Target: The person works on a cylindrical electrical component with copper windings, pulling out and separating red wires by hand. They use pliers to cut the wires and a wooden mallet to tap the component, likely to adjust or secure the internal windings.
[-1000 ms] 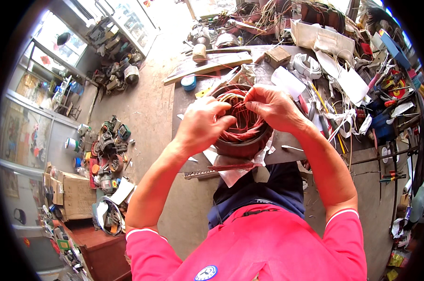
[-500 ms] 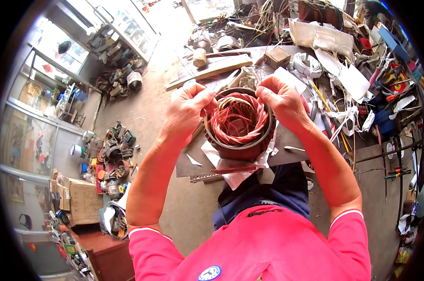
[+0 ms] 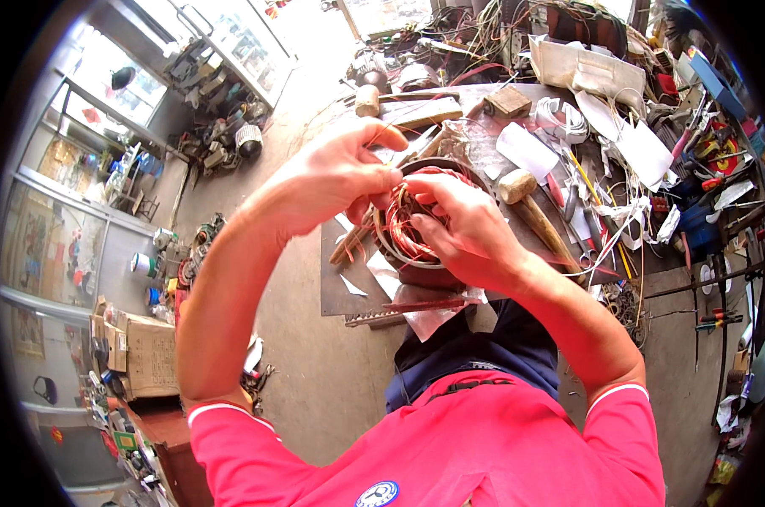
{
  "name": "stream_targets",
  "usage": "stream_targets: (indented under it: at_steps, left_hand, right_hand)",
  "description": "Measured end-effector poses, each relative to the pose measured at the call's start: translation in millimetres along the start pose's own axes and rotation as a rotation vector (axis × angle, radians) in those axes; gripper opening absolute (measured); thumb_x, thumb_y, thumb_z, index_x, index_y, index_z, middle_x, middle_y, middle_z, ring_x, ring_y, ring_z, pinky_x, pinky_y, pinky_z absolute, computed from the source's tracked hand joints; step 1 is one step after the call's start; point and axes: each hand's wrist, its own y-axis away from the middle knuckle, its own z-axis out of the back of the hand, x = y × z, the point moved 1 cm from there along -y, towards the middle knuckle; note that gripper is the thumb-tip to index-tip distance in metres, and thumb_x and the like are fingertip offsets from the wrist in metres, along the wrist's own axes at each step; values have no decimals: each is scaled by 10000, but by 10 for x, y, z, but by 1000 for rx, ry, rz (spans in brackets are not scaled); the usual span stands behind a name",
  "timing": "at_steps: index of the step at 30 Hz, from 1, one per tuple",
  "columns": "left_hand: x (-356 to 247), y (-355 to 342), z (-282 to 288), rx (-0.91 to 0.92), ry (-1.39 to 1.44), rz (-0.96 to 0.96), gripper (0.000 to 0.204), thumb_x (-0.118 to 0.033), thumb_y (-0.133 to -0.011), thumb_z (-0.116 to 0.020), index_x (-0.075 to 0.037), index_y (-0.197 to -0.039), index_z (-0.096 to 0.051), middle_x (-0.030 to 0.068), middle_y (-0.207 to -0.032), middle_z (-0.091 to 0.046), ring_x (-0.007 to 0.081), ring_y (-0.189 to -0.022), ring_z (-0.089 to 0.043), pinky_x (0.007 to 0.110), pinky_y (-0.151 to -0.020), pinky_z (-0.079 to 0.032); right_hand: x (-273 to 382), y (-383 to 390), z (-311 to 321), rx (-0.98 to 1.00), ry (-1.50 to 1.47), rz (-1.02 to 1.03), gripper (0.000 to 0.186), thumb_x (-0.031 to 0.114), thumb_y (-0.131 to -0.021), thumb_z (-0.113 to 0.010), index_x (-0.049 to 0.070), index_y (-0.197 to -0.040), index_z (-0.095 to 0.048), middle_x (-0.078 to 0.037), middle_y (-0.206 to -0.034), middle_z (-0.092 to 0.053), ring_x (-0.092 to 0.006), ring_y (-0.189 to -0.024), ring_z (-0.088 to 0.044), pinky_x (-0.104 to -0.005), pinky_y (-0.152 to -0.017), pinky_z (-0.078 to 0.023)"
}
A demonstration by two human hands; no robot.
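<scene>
A motor stator (image 3: 420,275) with a ring of red copper windings (image 3: 408,232) stands on the bench in front of me. At its far left rim is my left hand (image 3: 336,173), index finger raised and the other fingers closed in; whatever they hold is too small to make out. My right hand (image 3: 467,224) reaches across the windings and covers their right side. Its fingers are bent together at the coil's left part, close to my left fingertips, and hide what they grip. A wooden-handled mallet (image 3: 547,232) lies right of the stator.
Paper sheets (image 3: 526,150), screwdrivers (image 3: 572,205) and white cord (image 3: 560,118) crowd the bench to the right. Behind the stator lie a wooden block (image 3: 507,102) and a plank (image 3: 429,112). Cardboard boxes (image 3: 150,355) stand at the left.
My right hand has moved left and down from the far right rim onto the windings. My left hand has turned, its index finger now raised. The mallet has come into view.
</scene>
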Motion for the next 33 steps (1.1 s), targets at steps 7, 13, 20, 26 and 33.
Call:
stream_targets:
  at_steps: [7,13,20,26,33]
  left_hand:
    - [71,-166,-16,12,125,-128,403,-126,-900,-693,11,-1252,-550,36,-817,-643,113,-711,-623,242,-666,-492]
    - [-107,-107,47,106,-582,-22,234,-111,-936,-656,-50,-1160,-632,-15,-730,-594,45,-655,-554,216,-563,-462]
    - [-657,233,659,38,312,-671,357,-273,-961,-635,5,-1186,-629,26,-824,-620,95,-687,-566,279,-659,-510]
    - [-305,180,889,-629,325,-530,275,-201,-987,-582,-1,-1167,-640,71,-926,-697,97,-755,-601,243,-711,-506]
    - [1407,112,383,-712,76,-191,175,-72,-968,-571,-36,-1088,-692,4,-915,-674,77,-821,-609,220,-722,-483]
  right_hand:
    - [-193,-404,11,44,-213,-232,149,148,-970,-591,40,-979,-694,-101,-746,-675,-180,-670,-641,-349,-643,-510]
    - [-268,-348,206,181,-108,-306,142,151,-978,-612,41,-1007,-697,-37,-698,-632,-87,-645,-562,-288,-618,-489]
    - [-257,-388,103,195,-423,-239,161,142,-1014,-589,16,-1008,-688,2,-719,-605,-58,-684,-549,-230,-628,-465]
    - [-68,-771,1071,-219,-379,-109,280,240,-1034,-545,9,-1049,-703,12,-666,-539,-87,-614,-473,-235,-610,-394]
    - [1017,-1080,1418,-499,73,-274,173,171,-958,-592,32,-989,-689,-23,-629,-553,-102,-546,-483,-271,-484,-385]
